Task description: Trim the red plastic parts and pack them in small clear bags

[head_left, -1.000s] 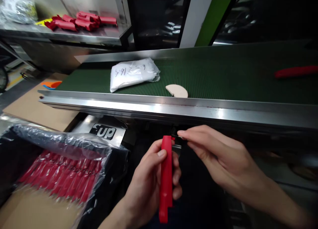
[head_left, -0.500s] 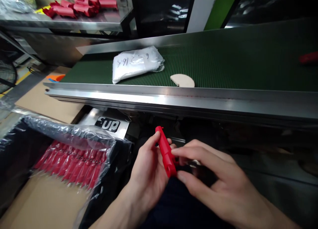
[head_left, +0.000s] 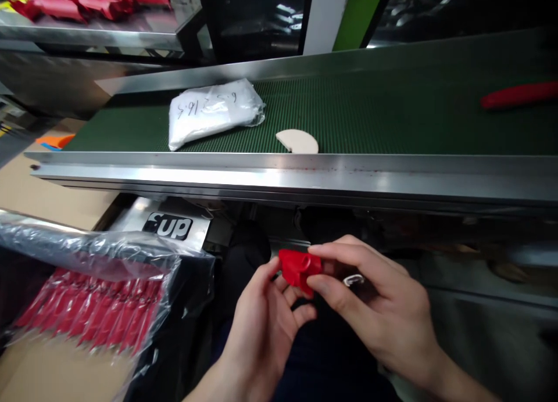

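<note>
A small red plastic part [head_left: 300, 269] is between my two hands, in front of the conveyor's edge. It is turned so that a short round boss on it faces me. My left hand [head_left: 265, 315] has its thumb at the part's left end, with the fingers curled behind and below it. My right hand [head_left: 379, 303] pinches its right side between thumb and forefinger. A small shiny, whitish curved piece [head_left: 354, 280] shows within the curled fingers of my right hand; its kind is unclear.
A green ribbed conveyor belt [head_left: 370, 117] carries a white plastic-wrapped packet [head_left: 213, 111], a beige half-disc [head_left: 299, 141] and a long red piece [head_left: 518, 95]. A plastic-lined box [head_left: 174, 309] at lower left holds several bagged red parts [head_left: 93, 309]. Red parts [head_left: 96, 1] lie on a metal shelf [head_left: 148, 37].
The red part has turned from lengthwise to a foreshortened, more sideways pose. The view has shifted right, and the long red piece on the belt shows more fully.
</note>
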Available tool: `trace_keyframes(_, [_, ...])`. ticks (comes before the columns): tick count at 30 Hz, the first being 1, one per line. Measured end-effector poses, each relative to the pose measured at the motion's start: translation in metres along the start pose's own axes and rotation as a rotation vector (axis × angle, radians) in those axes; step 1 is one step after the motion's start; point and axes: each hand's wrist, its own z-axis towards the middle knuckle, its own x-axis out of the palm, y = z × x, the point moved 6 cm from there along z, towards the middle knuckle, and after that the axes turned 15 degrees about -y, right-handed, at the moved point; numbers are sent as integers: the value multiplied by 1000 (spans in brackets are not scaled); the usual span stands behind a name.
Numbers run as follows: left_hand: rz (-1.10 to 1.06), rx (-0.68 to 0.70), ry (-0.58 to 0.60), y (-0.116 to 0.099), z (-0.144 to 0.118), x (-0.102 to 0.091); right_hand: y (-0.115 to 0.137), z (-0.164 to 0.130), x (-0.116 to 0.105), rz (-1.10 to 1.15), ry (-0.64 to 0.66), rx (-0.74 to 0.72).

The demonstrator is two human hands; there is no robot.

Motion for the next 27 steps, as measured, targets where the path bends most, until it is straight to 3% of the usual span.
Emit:
trace_keyframes(12, [156, 71, -106, 5, 0, -16, -22, 5, -19, 9, -150, 144])
trace_keyframes(19, [230, 287, -38, -7, -1, -19, -47, -1, -33, 166, -220, 241])
trace_keyframes(27, [397, 542, -185, -19, -30, -9, -69, -13, -38, 253, -274, 379])
